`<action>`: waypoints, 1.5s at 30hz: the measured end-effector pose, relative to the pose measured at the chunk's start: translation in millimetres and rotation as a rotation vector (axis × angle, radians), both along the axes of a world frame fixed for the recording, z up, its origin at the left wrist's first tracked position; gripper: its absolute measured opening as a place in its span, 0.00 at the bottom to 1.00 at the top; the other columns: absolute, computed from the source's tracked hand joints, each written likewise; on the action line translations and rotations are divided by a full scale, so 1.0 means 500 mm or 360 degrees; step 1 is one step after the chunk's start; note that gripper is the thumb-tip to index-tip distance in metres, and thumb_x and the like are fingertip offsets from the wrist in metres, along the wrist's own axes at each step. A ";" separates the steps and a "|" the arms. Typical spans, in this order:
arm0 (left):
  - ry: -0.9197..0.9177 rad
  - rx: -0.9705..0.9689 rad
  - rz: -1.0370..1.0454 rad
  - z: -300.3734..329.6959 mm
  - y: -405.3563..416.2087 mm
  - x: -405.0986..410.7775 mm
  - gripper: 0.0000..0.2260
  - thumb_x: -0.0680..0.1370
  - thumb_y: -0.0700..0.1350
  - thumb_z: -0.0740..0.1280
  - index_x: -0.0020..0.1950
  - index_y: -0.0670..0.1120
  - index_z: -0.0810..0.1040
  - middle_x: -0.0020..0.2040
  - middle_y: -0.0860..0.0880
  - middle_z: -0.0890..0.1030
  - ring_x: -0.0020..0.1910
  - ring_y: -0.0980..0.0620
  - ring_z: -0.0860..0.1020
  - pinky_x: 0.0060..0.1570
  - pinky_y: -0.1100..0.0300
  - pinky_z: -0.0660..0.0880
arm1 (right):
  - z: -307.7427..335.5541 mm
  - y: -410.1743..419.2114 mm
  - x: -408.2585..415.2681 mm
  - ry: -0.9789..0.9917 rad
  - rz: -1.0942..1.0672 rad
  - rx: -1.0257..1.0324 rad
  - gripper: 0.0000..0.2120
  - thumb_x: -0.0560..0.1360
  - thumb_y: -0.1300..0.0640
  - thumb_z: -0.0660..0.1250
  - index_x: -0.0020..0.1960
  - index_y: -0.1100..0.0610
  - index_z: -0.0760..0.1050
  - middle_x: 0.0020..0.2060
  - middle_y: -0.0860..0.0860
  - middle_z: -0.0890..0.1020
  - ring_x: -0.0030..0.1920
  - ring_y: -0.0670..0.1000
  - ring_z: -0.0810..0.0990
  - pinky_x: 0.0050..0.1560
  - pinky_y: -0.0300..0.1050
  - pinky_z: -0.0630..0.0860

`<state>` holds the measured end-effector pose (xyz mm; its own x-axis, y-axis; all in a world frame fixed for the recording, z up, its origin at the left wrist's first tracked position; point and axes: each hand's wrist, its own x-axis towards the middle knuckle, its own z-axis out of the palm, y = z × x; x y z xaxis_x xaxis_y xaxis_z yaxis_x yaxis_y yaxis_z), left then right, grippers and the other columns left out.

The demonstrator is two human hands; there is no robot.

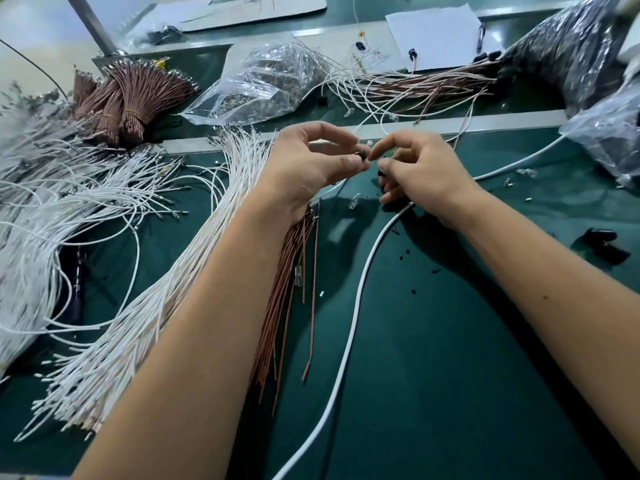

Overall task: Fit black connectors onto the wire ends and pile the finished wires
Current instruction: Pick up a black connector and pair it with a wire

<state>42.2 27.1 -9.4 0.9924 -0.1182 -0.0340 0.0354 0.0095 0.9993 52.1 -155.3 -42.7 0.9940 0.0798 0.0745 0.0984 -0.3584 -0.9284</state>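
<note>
Head view catches the fitting step: the left hand [311, 164] pinches a small black connector [363, 156] between thumb and forefinger, while the right hand [420, 171], fingers curled, pinches what seems to be a wire end against it, with more black pieces tucked under its fingers. Next, I judge, the terminal must be lined up and pushed home, then the wire laid on the finished pile [426, 83] at the far right. Visible are 2 hands, 1 connector being fitted, 2 plastic bags [263, 81], and supply wires [138, 327] too many to count.

Open green tabletop [450, 341] is left at the near right, crossed only by a white cable [349, 341]; the left is blocked by white wires [138, 306], the far edge by plastic bags [263, 77].
</note>
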 end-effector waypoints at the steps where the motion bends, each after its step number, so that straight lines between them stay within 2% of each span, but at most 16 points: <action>1: -0.0136 0.0240 0.0092 -0.004 -0.007 0.001 0.10 0.70 0.26 0.74 0.46 0.37 0.82 0.45 0.39 0.86 0.44 0.44 0.86 0.46 0.54 0.83 | 0.000 0.000 -0.001 -0.0006 0.0036 0.0016 0.13 0.81 0.68 0.62 0.52 0.56 0.83 0.33 0.57 0.78 0.30 0.50 0.79 0.33 0.46 0.83; 3: -0.0251 0.0530 0.0229 -0.016 -0.018 0.003 0.08 0.68 0.29 0.78 0.41 0.41 0.85 0.41 0.42 0.87 0.44 0.43 0.86 0.50 0.47 0.83 | 0.001 -0.002 -0.003 -0.0020 0.0066 0.0054 0.18 0.79 0.70 0.58 0.52 0.55 0.85 0.34 0.56 0.78 0.28 0.48 0.77 0.30 0.42 0.80; 4: -0.0220 0.0537 0.0283 -0.020 -0.023 0.002 0.08 0.68 0.31 0.78 0.40 0.42 0.86 0.40 0.43 0.87 0.44 0.42 0.86 0.51 0.46 0.83 | 0.001 -0.005 -0.004 -0.0036 0.0068 0.0074 0.18 0.79 0.69 0.58 0.53 0.56 0.85 0.34 0.56 0.78 0.28 0.47 0.77 0.30 0.42 0.80; 7: -0.0098 0.0356 0.0375 -0.031 -0.041 -0.006 0.05 0.70 0.32 0.77 0.40 0.41 0.86 0.37 0.41 0.86 0.40 0.43 0.86 0.50 0.46 0.84 | -0.004 -0.014 -0.011 -0.0156 0.0106 0.0054 0.10 0.78 0.66 0.69 0.56 0.57 0.84 0.33 0.50 0.80 0.31 0.46 0.80 0.34 0.47 0.83; 9: -0.0071 0.0266 0.0396 -0.036 -0.050 -0.013 0.04 0.71 0.33 0.78 0.42 0.40 0.85 0.37 0.39 0.85 0.37 0.43 0.86 0.48 0.47 0.84 | -0.007 -0.019 -0.017 -0.0212 0.0160 -0.0025 0.11 0.75 0.64 0.75 0.57 0.56 0.84 0.33 0.48 0.83 0.33 0.49 0.83 0.38 0.54 0.85; 11: -0.0111 0.0320 0.0430 -0.039 -0.051 -0.014 0.06 0.70 0.36 0.80 0.43 0.39 0.83 0.36 0.40 0.85 0.35 0.44 0.86 0.43 0.49 0.85 | -0.008 -0.020 -0.019 -0.0249 0.0172 -0.0027 0.09 0.75 0.62 0.77 0.54 0.55 0.85 0.35 0.56 0.84 0.33 0.52 0.83 0.40 0.62 0.85; 13: -0.0161 0.0377 0.0439 -0.040 -0.047 -0.013 0.09 0.70 0.38 0.80 0.40 0.38 0.82 0.34 0.41 0.85 0.33 0.44 0.85 0.39 0.50 0.84 | -0.009 -0.020 -0.019 -0.0275 0.0175 0.0012 0.06 0.75 0.61 0.77 0.51 0.54 0.86 0.37 0.63 0.83 0.31 0.51 0.81 0.39 0.64 0.83; 16: -0.0170 0.0319 0.0367 -0.041 -0.040 -0.013 0.07 0.74 0.39 0.77 0.40 0.37 0.82 0.34 0.39 0.85 0.32 0.44 0.85 0.36 0.55 0.83 | -0.010 -0.018 -0.018 -0.0274 0.0210 0.0082 0.05 0.76 0.62 0.76 0.49 0.53 0.86 0.39 0.67 0.83 0.30 0.51 0.80 0.37 0.57 0.83; 18: -0.0101 0.0118 0.0297 -0.040 -0.033 -0.015 0.07 0.78 0.39 0.73 0.43 0.36 0.83 0.38 0.37 0.85 0.33 0.46 0.85 0.36 0.59 0.82 | -0.011 -0.019 -0.016 -0.0261 0.0218 0.0117 0.06 0.76 0.63 0.75 0.49 0.53 0.86 0.38 0.67 0.83 0.30 0.51 0.79 0.36 0.51 0.83; 22: 0.0082 -0.0210 0.0195 -0.033 -0.018 -0.015 0.13 0.83 0.42 0.66 0.45 0.35 0.82 0.41 0.37 0.85 0.36 0.44 0.85 0.38 0.61 0.82 | -0.012 -0.020 -0.017 -0.0242 0.0213 0.0237 0.07 0.77 0.65 0.74 0.50 0.54 0.85 0.33 0.58 0.80 0.29 0.49 0.77 0.33 0.43 0.81; 25: 0.0110 -0.0222 0.0177 -0.032 -0.017 -0.015 0.15 0.85 0.43 0.63 0.46 0.35 0.82 0.43 0.35 0.85 0.37 0.43 0.85 0.39 0.60 0.82 | -0.013 -0.022 -0.018 -0.0241 0.0201 0.0286 0.05 0.76 0.64 0.75 0.50 0.56 0.85 0.32 0.53 0.81 0.29 0.47 0.78 0.33 0.40 0.80; 28: 0.0085 -0.0202 0.0181 -0.035 -0.019 -0.016 0.14 0.85 0.42 0.62 0.48 0.35 0.82 0.44 0.35 0.85 0.37 0.44 0.85 0.39 0.60 0.82 | -0.014 -0.023 -0.018 -0.0236 0.0180 0.0314 0.05 0.76 0.64 0.75 0.50 0.55 0.85 0.33 0.53 0.81 0.31 0.47 0.78 0.33 0.40 0.80; 33: 0.0031 -0.0224 0.0088 -0.040 -0.020 -0.021 0.06 0.80 0.32 0.66 0.50 0.36 0.83 0.42 0.38 0.85 0.38 0.46 0.85 0.43 0.61 0.82 | -0.012 -0.022 -0.019 -0.0217 0.0167 0.0318 0.04 0.79 0.63 0.72 0.52 0.57 0.84 0.35 0.51 0.83 0.32 0.47 0.79 0.32 0.39 0.79; 35: -0.0022 -0.0200 0.0045 -0.043 -0.023 -0.025 0.07 0.76 0.29 0.70 0.50 0.37 0.83 0.43 0.39 0.86 0.40 0.45 0.85 0.45 0.60 0.82 | -0.010 -0.022 -0.019 -0.0219 0.0191 0.0298 0.05 0.81 0.63 0.70 0.52 0.57 0.83 0.35 0.52 0.82 0.32 0.46 0.78 0.30 0.39 0.78; 40: -0.0150 -0.0181 0.0102 -0.047 -0.037 -0.030 0.06 0.73 0.33 0.76 0.49 0.39 0.84 0.39 0.43 0.86 0.37 0.49 0.85 0.41 0.63 0.79 | -0.014 -0.026 -0.017 -0.0236 0.0241 0.0224 0.06 0.82 0.63 0.67 0.55 0.58 0.83 0.35 0.48 0.81 0.32 0.45 0.76 0.28 0.38 0.73; 45: -0.0391 0.0058 0.0210 -0.051 -0.041 -0.027 0.06 0.71 0.38 0.79 0.46 0.40 0.85 0.36 0.45 0.85 0.31 0.53 0.82 0.34 0.64 0.76 | -0.017 -0.031 -0.019 -0.0237 0.0301 0.0188 0.07 0.84 0.62 0.65 0.55 0.59 0.82 0.34 0.44 0.80 0.32 0.45 0.75 0.28 0.37 0.70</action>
<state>28.6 6.6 -35.0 0.9782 0.0096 0.2075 -0.2070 -0.0383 0.9776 42.7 -170.7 -51.4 0.9398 0.2448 0.2385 0.2916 -0.2106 -0.9331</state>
